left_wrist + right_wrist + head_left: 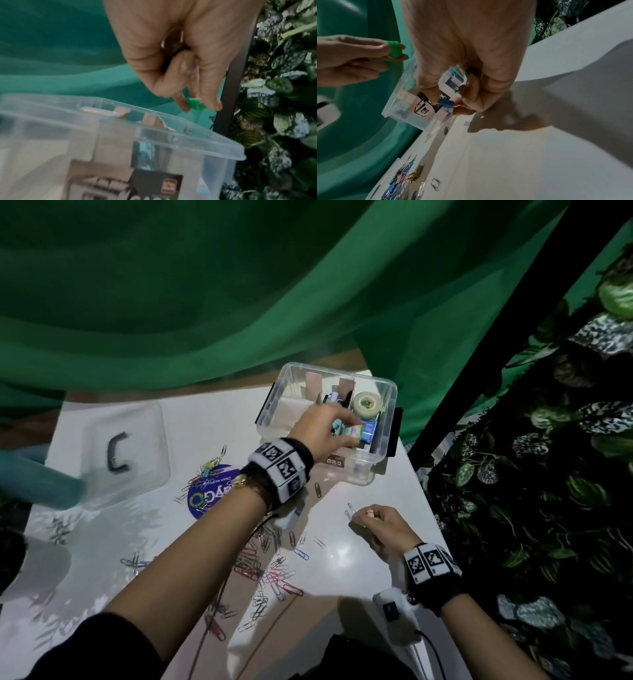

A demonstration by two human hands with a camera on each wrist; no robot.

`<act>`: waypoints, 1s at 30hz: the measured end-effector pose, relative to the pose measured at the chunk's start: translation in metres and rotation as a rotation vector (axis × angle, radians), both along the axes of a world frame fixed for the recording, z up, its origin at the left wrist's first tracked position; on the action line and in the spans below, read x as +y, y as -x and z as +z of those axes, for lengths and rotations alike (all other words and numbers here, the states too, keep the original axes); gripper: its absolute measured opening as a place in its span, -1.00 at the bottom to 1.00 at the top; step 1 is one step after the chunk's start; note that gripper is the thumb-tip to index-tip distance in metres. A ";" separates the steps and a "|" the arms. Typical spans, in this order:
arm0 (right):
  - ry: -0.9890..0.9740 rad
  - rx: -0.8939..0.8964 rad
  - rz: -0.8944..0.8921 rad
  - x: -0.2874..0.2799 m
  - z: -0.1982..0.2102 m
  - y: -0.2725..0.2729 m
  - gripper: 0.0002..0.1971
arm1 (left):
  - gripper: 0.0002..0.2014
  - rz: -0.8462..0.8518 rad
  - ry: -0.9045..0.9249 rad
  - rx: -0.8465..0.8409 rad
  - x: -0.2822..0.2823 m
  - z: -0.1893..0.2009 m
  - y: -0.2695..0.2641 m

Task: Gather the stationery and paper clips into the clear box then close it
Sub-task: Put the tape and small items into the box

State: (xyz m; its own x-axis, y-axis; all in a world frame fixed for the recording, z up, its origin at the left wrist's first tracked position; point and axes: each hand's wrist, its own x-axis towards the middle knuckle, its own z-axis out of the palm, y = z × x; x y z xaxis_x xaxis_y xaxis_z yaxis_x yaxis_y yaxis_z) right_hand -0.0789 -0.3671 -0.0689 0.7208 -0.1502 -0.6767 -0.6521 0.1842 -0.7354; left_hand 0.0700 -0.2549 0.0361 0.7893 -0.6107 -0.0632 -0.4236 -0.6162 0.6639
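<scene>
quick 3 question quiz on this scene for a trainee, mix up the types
1. True or false: the lid is already on the clear box.
2. Which hand pinches the small green item over the box: A left, B right?
3. Fill in: the loose paper clips lie scattered on the ____.

Key: 1 false, it lies on the table beside the box. 2 A, the left hand. 3 table.
</scene>
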 end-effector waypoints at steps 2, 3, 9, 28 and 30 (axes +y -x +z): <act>-0.081 -0.055 -0.041 0.000 0.004 0.001 -0.97 | -0.71 -0.046 -0.158 -0.175 -0.020 -0.002 -0.008; -0.097 -0.086 -0.043 -0.001 0.006 0.002 -0.94 | -0.74 -0.094 -0.273 -0.236 -0.029 -0.003 -0.010; -0.152 -0.136 -0.065 -0.010 0.015 0.007 -0.92 | -0.82 -0.296 -0.724 -0.342 -0.064 -0.012 -0.021; -0.821 -0.168 -0.284 0.029 0.082 -0.059 -0.38 | -0.60 0.510 0.859 1.438 0.093 0.013 -0.033; -0.866 -0.166 -0.277 0.033 0.094 -0.075 -0.52 | -0.66 0.514 0.852 1.386 0.103 0.015 -0.038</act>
State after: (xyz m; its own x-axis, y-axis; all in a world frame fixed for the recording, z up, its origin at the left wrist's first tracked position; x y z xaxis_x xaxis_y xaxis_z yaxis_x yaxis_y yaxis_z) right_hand -0.0039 -0.3342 0.0253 0.8323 0.1781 -0.5250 -0.4010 0.8472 -0.3485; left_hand 0.1079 -0.1515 0.0507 0.5399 -0.5515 -0.6359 0.8262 0.2030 0.5255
